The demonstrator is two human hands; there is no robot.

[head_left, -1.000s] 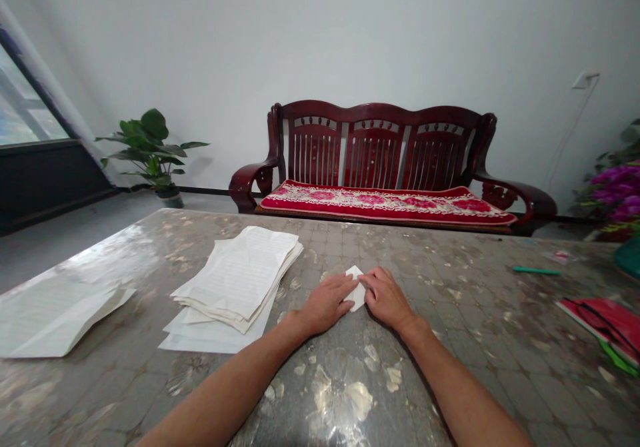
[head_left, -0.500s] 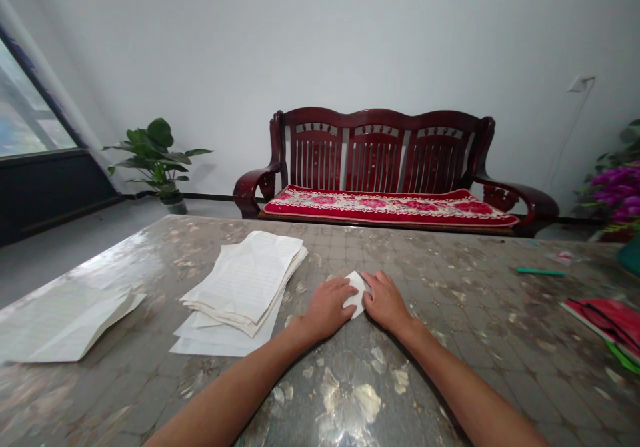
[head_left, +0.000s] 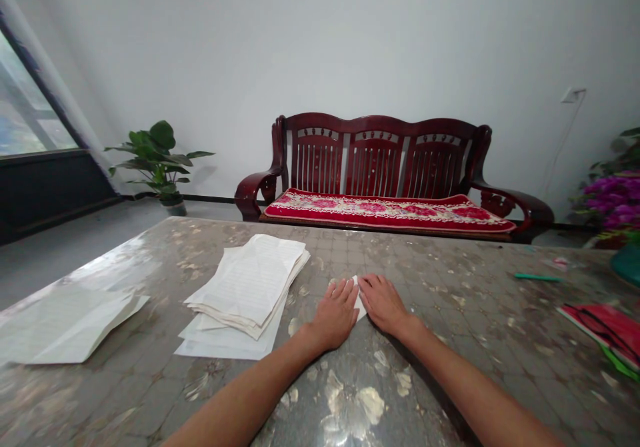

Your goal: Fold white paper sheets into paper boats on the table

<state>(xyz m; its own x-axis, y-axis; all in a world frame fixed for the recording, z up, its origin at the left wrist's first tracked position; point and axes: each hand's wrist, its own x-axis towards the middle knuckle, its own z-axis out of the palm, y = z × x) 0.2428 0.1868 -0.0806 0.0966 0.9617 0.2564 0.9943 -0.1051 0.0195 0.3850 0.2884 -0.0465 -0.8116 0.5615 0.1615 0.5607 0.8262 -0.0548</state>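
A small piece of folded white paper point(head_left: 360, 310) lies on the patterned table point(head_left: 345, 400), mostly covered by my hands. My left hand point(head_left: 337, 312) rests flat over its left side, fingers stretched forward and slightly apart. Against the right side lies my right hand point(head_left: 383, 302), palm down with its fingers extended. Only a narrow strip of the paper shows between the two hands, so its full shape is hidden.
Left of my hands sits a stack of lined sheets point(head_left: 255, 280), and farther left a creased sheet point(head_left: 60, 324). At the right are a green pen point(head_left: 537, 278) and a red notebook point(head_left: 613, 334). A wooden bench point(head_left: 375, 160) stands beyond the table.
My left hand has slid further over the paper and its fingers now lie flatter. My right fingers have flattened too. Less of the paper shows, and the view has shifted slightly.
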